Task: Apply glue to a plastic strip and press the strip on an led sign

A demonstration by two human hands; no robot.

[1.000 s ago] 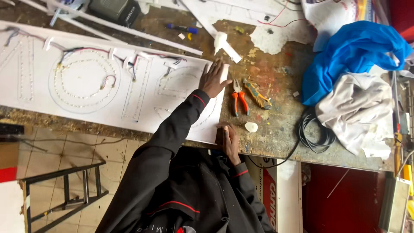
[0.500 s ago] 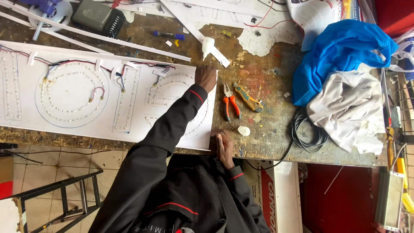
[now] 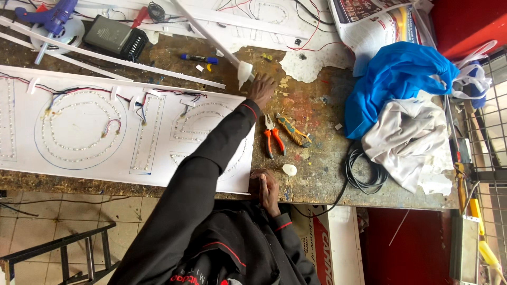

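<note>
A long white sign board (image 3: 158, 158) with LED strips and wires laid out in letter shapes lies on the worn workbench (image 3: 317, 105). My left hand (image 3: 262, 87) reaches out in a black sleeve to the board's far right corner, right beside a white funnel-shaped piece (image 3: 244, 73) on a white strip. Only its back shows, so its fingers are hidden. My right hand (image 3: 266, 189) is closed on the board's near right corner at the bench's front edge. Orange-handled pliers (image 3: 273, 138) and a yellow-handled tool (image 3: 294, 134) lie just right of the board.
A blue cloth (image 3: 393, 82) and a white cloth (image 3: 406, 140) are heaped at the right, with a black cable coil (image 3: 362, 177) beside them. At the far left are a blue glue gun (image 3: 50, 18) and a black power box (image 3: 113, 37). A small white cap (image 3: 289, 169) lies near the front.
My left hand has slid along the board's right edge to its far corner by the funnel piece. My right hand stays on the near corner. The view has shifted.
</note>
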